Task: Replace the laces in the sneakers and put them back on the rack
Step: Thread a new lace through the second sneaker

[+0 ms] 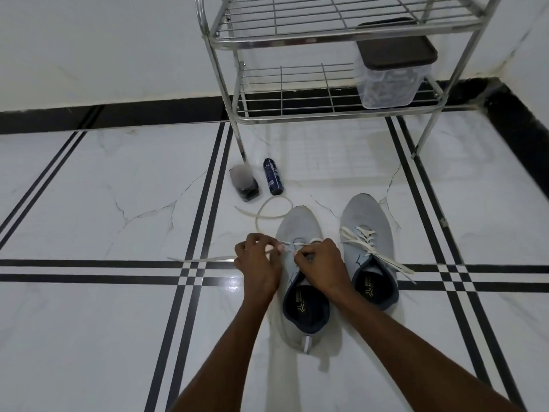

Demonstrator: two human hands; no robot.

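While both hands, left hand (258, 263) and right hand (322, 261), pinch the white lace (269, 211), the left sneaker (300, 281) lies beneath them.

Glossy white marble floor (89, 179) with black inlay stripes; white wall (104, 46); black skirting (148, 115)

**Body appearance: two bare forearms and hands**

Only two forearms and hands are seen, entering from 6 o'clock. Left hand (258, 264) is reached via a forearm running in from about 7 o'clock; right hand (322, 263) via a forearm from about 5 o'clock. No sleeves are seen: both arms are bare up to the frame edge. Nothing is worn on wrists or on the visible fingers. Fingernails are seen as short and pale on the left hand. No markings are made out on either arm. Upper arms, torso and legs are cut off by the frame edge.
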